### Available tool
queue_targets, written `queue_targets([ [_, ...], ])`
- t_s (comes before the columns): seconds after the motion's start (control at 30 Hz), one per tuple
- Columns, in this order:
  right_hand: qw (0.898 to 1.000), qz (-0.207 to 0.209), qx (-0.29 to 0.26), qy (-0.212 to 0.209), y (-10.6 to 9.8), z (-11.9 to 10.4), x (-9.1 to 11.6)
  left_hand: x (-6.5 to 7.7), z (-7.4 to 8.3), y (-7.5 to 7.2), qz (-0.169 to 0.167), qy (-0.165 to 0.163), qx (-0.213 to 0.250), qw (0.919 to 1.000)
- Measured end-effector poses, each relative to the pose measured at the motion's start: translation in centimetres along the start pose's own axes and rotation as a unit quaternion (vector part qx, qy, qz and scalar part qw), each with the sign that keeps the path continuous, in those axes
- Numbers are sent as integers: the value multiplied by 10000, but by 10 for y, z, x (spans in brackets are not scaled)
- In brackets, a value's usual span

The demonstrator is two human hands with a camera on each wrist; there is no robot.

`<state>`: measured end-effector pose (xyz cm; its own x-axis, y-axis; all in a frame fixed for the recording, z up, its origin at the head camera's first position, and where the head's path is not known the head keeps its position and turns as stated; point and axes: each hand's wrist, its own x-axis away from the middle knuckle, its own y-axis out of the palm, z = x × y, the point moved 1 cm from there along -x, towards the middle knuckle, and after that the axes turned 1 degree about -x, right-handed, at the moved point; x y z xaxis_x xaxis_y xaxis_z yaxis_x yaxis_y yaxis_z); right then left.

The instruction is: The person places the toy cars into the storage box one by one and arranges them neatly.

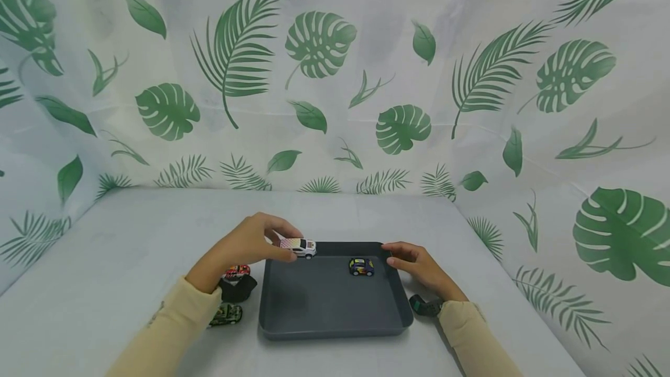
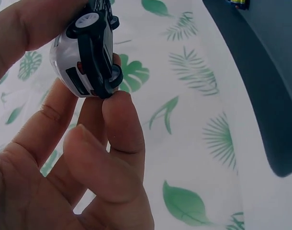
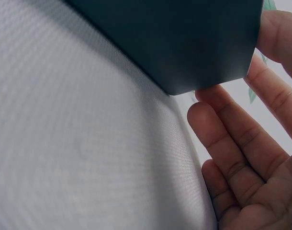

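Note:
Between its thumb and fingers, my left hand (image 1: 255,240) holds a white toy car (image 1: 300,246) with a pink-yellow pattern, over the back left corner of a dark grey tray (image 1: 335,330). The left wrist view shows the white toy car (image 2: 72,62) from its rear end, with its black underside and wheels turned sideways. At the tray's back right corner, my right hand (image 1: 419,266) grips the rim, thumb on the inner side. In the right wrist view the fingers (image 3: 227,139) reach behind the tray's wall (image 3: 198,48). A dark blue toy car (image 1: 361,267) with colourful markings stands inside the tray.
Left of the tray, partly behind my left forearm, a red toy car (image 1: 237,272) and a camouflage-green toy car (image 1: 227,314) stand on the white tabletop (image 1: 94,301). A black wrist-worn device (image 1: 238,290) shows between them. Leaf-printed cloth walls (image 1: 335,98) surround the table.

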<state>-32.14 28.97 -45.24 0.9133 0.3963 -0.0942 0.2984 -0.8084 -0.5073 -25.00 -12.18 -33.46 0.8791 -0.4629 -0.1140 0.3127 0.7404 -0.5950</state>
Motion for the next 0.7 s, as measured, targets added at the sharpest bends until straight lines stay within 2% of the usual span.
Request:
queue_targets([
  [0.43, 10000, -3, 41, -49, 0, 2, -1, -15, -3, 20, -117, 49, 327, 9994],
  [0.7, 9999, -15, 44, -105, 0, 3, -1, -26, -5, 32, -165, -46, 478, 9987],
])
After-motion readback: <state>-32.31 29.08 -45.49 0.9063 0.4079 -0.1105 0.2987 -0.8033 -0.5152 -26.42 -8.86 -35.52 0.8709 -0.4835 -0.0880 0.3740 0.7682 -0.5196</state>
